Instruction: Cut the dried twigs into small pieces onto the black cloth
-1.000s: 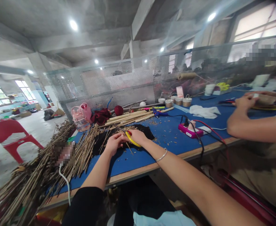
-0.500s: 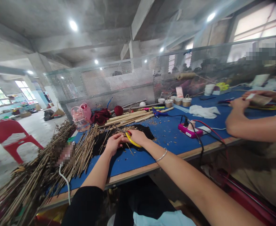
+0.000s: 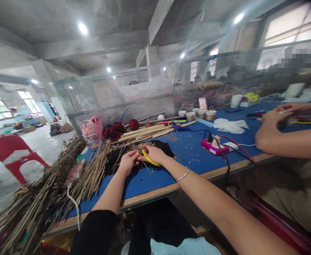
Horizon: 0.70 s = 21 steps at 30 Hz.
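Observation:
My right hand (image 3: 155,154) is closed around yellow-handled scissors (image 3: 151,160), whose blades point left over a black cloth (image 3: 166,147). My left hand (image 3: 128,162) pinches a thin dry stem (image 3: 147,168) close to the scissors, and the fingertips of both hands nearly meet. The stem's end juts toward me below the hands; my fingers hide its rest. Plant crumbs and cut bits lie on the cloth and on the blue tabletop (image 3: 150,187). Left of my left hand, a pile of dry stems (image 3: 91,173) spreads over the table edge.
Pale peeled sticks (image 3: 142,134), a dark red ball (image 3: 133,124) and a pink container (image 3: 92,132) lie behind the cloth. A magenta power strip (image 3: 214,147) with cables sits to the right. A co-worker's hands (image 3: 273,118) work at the far right. A white cable (image 3: 74,202) hangs at left.
My hands and the scissors stay almost in place. At the right, the co-worker's hands have shifted, and the tan piece seen between them earlier is now mostly hidden.

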Available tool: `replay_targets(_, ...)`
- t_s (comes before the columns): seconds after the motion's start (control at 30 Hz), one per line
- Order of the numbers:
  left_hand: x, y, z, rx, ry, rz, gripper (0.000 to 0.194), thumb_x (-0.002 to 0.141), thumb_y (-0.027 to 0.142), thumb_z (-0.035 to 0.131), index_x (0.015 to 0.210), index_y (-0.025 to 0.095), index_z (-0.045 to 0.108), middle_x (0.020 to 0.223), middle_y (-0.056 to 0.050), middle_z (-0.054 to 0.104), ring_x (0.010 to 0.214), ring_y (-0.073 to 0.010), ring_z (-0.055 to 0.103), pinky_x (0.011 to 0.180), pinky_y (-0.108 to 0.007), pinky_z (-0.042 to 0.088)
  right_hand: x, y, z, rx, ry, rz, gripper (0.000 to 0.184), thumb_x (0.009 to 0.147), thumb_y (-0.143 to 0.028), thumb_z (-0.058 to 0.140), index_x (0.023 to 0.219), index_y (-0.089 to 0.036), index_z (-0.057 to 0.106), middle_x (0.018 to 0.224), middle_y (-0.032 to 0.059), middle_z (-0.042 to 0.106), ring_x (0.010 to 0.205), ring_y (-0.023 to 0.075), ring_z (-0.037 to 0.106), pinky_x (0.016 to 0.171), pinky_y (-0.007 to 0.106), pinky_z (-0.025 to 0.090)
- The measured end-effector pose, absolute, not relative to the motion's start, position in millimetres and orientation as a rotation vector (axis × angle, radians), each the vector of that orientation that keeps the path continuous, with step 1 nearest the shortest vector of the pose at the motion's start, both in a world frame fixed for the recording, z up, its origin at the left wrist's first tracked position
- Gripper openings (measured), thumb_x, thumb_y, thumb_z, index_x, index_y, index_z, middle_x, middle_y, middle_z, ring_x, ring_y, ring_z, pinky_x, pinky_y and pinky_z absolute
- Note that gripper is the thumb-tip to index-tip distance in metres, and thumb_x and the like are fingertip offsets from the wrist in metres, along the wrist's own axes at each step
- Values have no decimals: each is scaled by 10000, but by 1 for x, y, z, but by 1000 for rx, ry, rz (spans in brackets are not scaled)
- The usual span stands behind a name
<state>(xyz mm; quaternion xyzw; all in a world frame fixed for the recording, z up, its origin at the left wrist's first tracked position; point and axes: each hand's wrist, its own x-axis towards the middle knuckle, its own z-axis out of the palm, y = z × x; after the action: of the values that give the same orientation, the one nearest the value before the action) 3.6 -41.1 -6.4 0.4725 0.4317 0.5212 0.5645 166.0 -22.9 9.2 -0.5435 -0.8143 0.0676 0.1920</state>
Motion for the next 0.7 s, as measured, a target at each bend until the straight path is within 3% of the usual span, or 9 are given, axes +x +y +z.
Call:
replay_targets(0.37, 3, -42, -5, 1153, 1037, 1234, 416, 532, 404, 757, 832, 128, 674, 719, -43, 636, 511, -54, 508, 444, -158, 408, 164, -30, 18, -1613, -2283, 212, 581, 676, -718, 461, 958, -229, 601, 962, 69, 658, 911, 237, 606, 715, 285, 432)
replay_targets(0.57, 3, -40, -8, 1201, 1079, 1267, 441, 531, 440, 742, 827, 123, 663, 682, -34, 620, 495, -54, 495, 441, -161, 400, 164, -27, 15, -1635, -2283, 173, 619, 671, -750, 421, 932, -220, 607, 945, 88, 662, 894, 248, 612, 717, 300, 432)
replay_targets(0.7, 3, -39, -8, 1221, 1118, 1314, 423, 559, 442, 720, 805, 105, 653, 595, -9, 579, 445, -43, 455, 396, -149, 346, 165, -25, 11, -1602, -2298, 106, 704, 643, -770, 430, 1025, -192, 554, 942, 106, 658, 894, 261, 611, 727, 314, 428)
